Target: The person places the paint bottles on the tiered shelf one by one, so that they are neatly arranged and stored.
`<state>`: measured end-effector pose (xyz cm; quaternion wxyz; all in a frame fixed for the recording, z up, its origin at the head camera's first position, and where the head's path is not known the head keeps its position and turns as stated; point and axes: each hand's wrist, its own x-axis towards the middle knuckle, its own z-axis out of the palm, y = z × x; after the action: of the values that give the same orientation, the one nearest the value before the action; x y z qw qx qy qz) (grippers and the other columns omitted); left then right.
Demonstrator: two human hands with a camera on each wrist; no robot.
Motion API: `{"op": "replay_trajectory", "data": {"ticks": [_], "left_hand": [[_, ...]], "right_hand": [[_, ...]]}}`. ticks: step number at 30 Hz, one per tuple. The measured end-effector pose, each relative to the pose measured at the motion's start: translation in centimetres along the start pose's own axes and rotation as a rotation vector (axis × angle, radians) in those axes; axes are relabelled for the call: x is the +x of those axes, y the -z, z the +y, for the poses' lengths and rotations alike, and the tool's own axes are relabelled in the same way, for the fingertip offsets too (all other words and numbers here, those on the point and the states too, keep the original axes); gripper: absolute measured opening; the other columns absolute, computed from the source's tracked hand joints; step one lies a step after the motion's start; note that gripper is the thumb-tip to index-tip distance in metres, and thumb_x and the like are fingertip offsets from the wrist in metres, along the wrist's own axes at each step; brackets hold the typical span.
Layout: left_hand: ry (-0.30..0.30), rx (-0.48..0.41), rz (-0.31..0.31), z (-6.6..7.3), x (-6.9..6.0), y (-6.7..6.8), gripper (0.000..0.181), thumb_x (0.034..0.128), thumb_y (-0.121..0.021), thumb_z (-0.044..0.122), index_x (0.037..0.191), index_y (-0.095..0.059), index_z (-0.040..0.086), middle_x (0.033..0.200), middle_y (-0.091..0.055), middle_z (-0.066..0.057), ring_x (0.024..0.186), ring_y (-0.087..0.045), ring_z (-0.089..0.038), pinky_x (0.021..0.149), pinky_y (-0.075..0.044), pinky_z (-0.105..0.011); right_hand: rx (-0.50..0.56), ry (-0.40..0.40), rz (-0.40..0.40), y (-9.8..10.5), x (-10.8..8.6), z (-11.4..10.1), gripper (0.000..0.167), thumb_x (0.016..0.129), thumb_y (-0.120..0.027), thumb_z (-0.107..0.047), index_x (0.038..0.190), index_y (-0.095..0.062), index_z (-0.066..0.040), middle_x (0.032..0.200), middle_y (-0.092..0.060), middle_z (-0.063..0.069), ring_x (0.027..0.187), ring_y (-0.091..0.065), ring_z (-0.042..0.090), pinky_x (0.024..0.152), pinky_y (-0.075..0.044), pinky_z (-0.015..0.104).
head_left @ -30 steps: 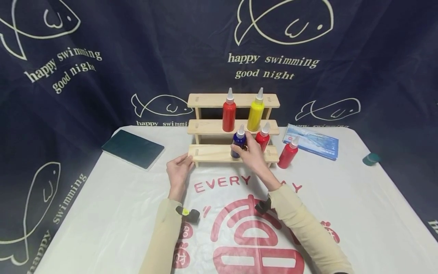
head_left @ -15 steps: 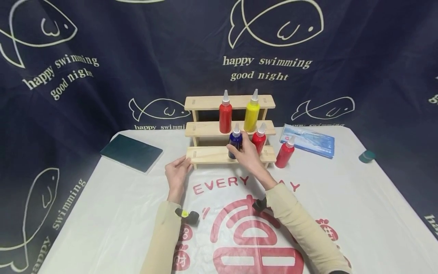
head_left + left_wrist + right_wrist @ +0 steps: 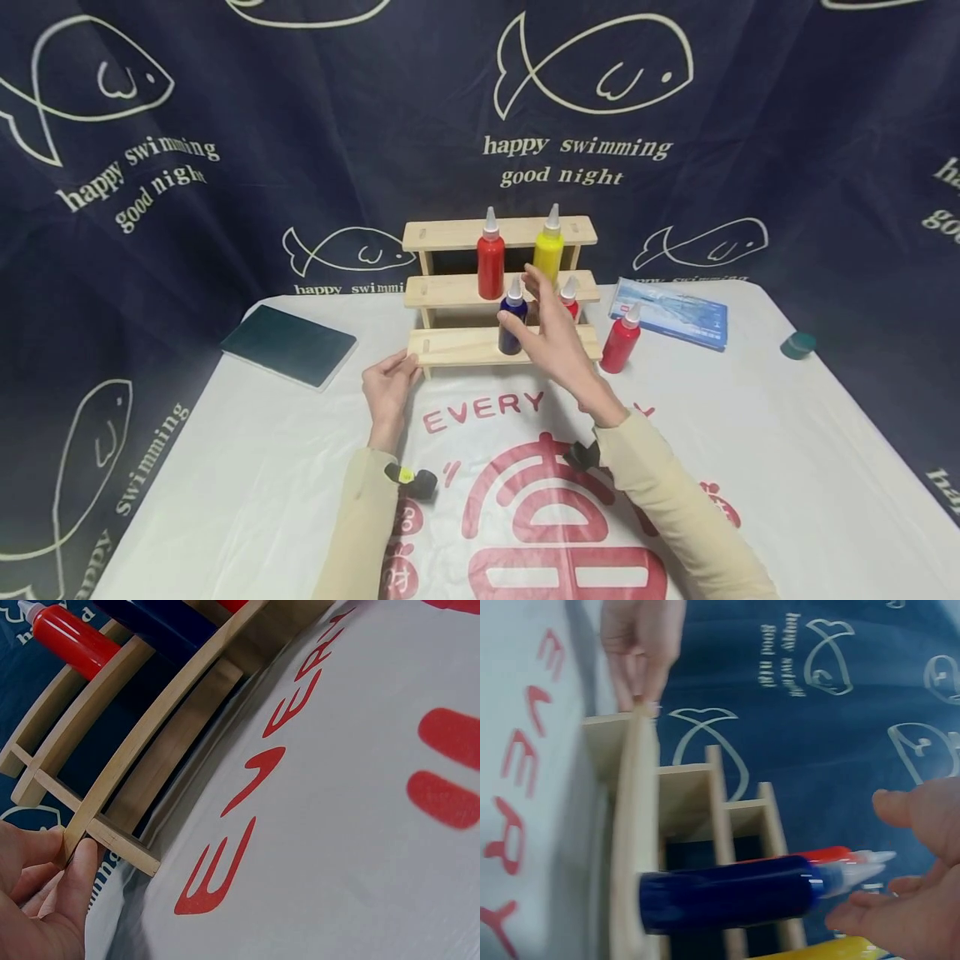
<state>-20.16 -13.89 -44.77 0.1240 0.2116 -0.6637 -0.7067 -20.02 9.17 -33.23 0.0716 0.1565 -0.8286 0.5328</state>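
Note:
A three-tier wooden display rack (image 3: 457, 348) stands on the table, and my left hand (image 3: 387, 393) pinches the left end of its lowest tier between thumb and fingers (image 3: 77, 881). On that tier a dark blue squeeze bottle (image 3: 511, 342) with a pale pointed cap stands upright. My right hand (image 3: 561, 343) is just right of it, fingers spread; the right wrist view shows a gap between hand (image 3: 919, 892) and bottle. A red bottle (image 3: 491, 271) and a yellow bottle (image 3: 549, 248) stand on the middle tier. Another red bottle (image 3: 570, 307) is partly hidden behind my right hand.
One more red bottle (image 3: 620, 347) stands on the table right of the rack. Beyond it lie a blue-and-white flat box (image 3: 671, 314) and a small green round object (image 3: 798, 345). A dark green notebook (image 3: 288, 344) lies at left. A dark curtain (image 3: 360, 150) hangs behind.
My right hand has let go of the blue bottle, its fingers opening and lifting away. The bottle stays on the lowest tier. My left hand keeps its hold on the rack.

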Motion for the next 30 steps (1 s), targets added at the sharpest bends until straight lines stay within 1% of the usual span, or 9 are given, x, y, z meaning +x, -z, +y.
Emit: {"op": "replay_trajectory", "data": {"ticks": [3, 6, 10, 14, 17, 19, 24, 27, 30], "left_hand": [[0.000, 0.010, 0.011, -0.1, -0.1, 0.1, 0.031, 0.0895, -0.067, 0.005, 0.118, -0.065, -0.006, 0.114, -0.067, -0.026, 0.101, -0.069, -0.031, 0.075, -0.061, -0.015], [-0.008, 0.024, 0.008, 0.0, -0.2, 0.1, 0.031, 0.0899, -0.066, 0.007, 0.118, -0.065, -0.006, 0.114, -0.067, -0.026, 0.101, -0.069, -0.030, 0.076, -0.061, -0.015], [-0.007, 0.021, -0.003, 0.1, -0.2, 0.1, 0.031, 0.0907, -0.066, 0.007, 0.119, -0.065, -0.005, 0.115, -0.067, -0.025, 0.103, -0.069, -0.030, 0.076, -0.061, -0.014], [0.002, 0.015, -0.009, 0.0, -0.2, 0.1, 0.031, 0.0910, -0.065, 0.007, 0.120, -0.064, -0.005, 0.117, -0.066, -0.025, 0.104, -0.069, -0.029, 0.077, -0.060, -0.013], [0.009, 0.011, -0.009, 0.1, -0.2, 0.1, 0.032, 0.0907, -0.066, 0.007, 0.120, -0.064, -0.005, 0.118, -0.066, -0.025, 0.104, -0.069, -0.029, 0.077, -0.060, -0.013], [0.013, 0.011, -0.006, 0.2, -0.1, 0.0, 0.032, 0.0908, -0.066, 0.007, 0.120, -0.064, -0.005, 0.119, -0.065, -0.025, 0.105, -0.068, -0.030, 0.077, -0.060, -0.013], [0.021, -0.002, -0.001, 0.3, 0.0, 0.0, 0.033, 0.0905, -0.066, 0.006, 0.121, -0.063, -0.006, 0.120, -0.064, -0.026, 0.106, -0.068, -0.031, 0.077, -0.060, -0.014], [0.025, -0.010, -0.002, 0.4, -0.1, 0.0, 0.032, 0.0903, -0.066, 0.005, 0.121, -0.063, -0.006, 0.119, -0.065, -0.027, 0.105, -0.068, -0.031, 0.076, -0.061, -0.014], [0.021, -0.014, 0.000, 0.4, -0.1, 0.0, 0.032, 0.0899, -0.066, 0.003, 0.120, -0.063, -0.007, 0.118, -0.065, -0.027, 0.104, -0.068, -0.031, 0.076, -0.061, -0.014]], "right_hand": [[0.063, 0.070, 0.020, 1.0, -0.4, -0.8, 0.069, 0.095, -0.064, -0.014, 0.151, -0.026, -0.003, 0.153, -0.036, 0.018, 0.142, -0.036, 0.031, 0.120, -0.035, 0.043], [0.108, 0.104, 0.046, 2.1, -0.7, -1.4, 0.066, 0.095, -0.064, -0.010, 0.149, -0.028, -0.002, 0.152, -0.038, 0.017, 0.141, -0.037, 0.029, 0.121, -0.033, 0.040], [0.148, 0.121, 0.081, 3.7, -1.1, -1.8, 0.064, 0.096, -0.062, -0.008, 0.149, -0.028, -0.002, 0.152, -0.039, 0.018, 0.141, -0.037, 0.027, 0.121, -0.033, 0.038], [0.187, 0.126, 0.130, 5.4, -1.5, -1.7, 0.063, 0.096, -0.061, -0.006, 0.150, -0.029, -0.004, 0.150, -0.042, 0.015, 0.141, -0.038, 0.025, 0.121, -0.033, 0.039], [0.188, 0.128, 0.189, 6.7, -1.7, -1.5, 0.064, 0.094, -0.062, -0.001, 0.150, -0.031, -0.004, 0.149, -0.044, 0.012, 0.140, -0.039, 0.024, 0.120, -0.034, 0.041], [0.161, 0.128, 0.227, 7.5, -1.9, -1.1, 0.065, 0.093, -0.063, 0.000, 0.150, -0.031, -0.005, 0.149, -0.044, 0.012, 0.140, -0.039, 0.023, 0.120, -0.035, 0.041], [0.094, 0.075, 0.282, 9.5, -2.1, 0.5, 0.071, 0.090, -0.067, -0.001, 0.151, -0.030, -0.007, 0.151, -0.040, 0.014, 0.142, -0.036, 0.023, 0.119, -0.035, 0.040], [0.056, 0.007, 0.291, 10.3, -2.2, 1.8, 0.076, 0.090, -0.069, -0.003, 0.153, -0.027, -0.008, 0.153, -0.038, 0.014, 0.143, -0.034, 0.025, 0.121, -0.032, 0.040], [0.010, -0.069, 0.274, 11.0, -2.3, 3.4, 0.079, 0.089, -0.070, -0.003, 0.154, -0.024, -0.007, 0.155, -0.036, 0.015, 0.144, -0.032, 0.028, 0.122, -0.028, 0.044]]}}
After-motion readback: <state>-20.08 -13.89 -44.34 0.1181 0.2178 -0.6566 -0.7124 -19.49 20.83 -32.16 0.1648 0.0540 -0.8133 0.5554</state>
